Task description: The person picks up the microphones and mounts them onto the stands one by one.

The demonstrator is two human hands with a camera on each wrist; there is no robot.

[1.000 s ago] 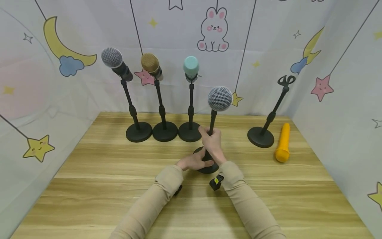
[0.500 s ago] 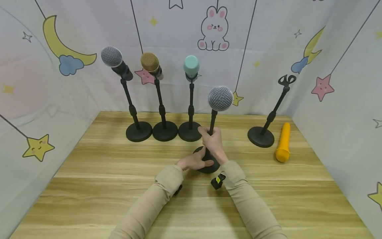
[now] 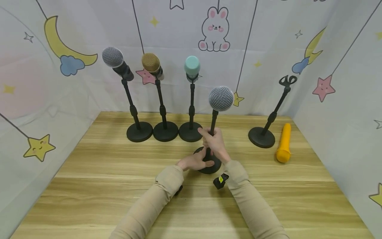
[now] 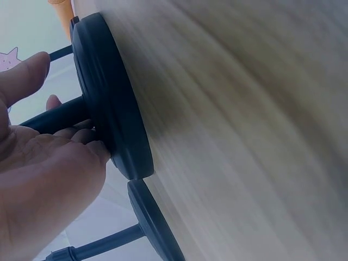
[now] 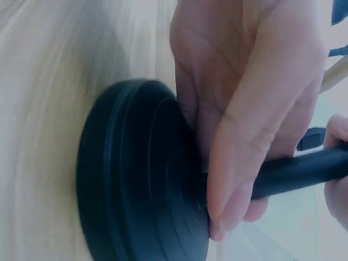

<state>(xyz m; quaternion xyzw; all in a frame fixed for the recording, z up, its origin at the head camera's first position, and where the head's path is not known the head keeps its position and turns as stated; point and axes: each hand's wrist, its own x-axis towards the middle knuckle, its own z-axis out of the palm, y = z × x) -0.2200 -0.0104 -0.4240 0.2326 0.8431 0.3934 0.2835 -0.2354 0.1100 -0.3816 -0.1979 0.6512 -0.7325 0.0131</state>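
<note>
In the head view a black desktop microphone stand (image 3: 214, 119) stands in the middle of the table, topped by a microphone with a silver mesh head (image 3: 221, 98). My right hand (image 3: 215, 142) grips its pole partway up, thumb on the left side. Lower down, my left hand (image 3: 195, 161) holds the pole just above the round base (image 3: 215, 166). The right wrist view shows the left hand's fingers (image 5: 244, 130) wrapped about the pole close over the base. In the left wrist view the base (image 4: 111, 98) sits on the wooden table.
Behind, left of the hands, stand three stands carrying a silver-headed microphone (image 3: 113, 58), a gold one (image 3: 151, 63) and a mint one (image 3: 192, 66). Rightward is a stand with a bare clip (image 3: 287, 80); beside it lies an orange microphone (image 3: 284, 142). A printed curtain (image 3: 176, 36) closes the back.
My right wrist and forearm have shifted slightly to the right, while the hand keeps its grip on the pole. My left hand stays at the base.
</note>
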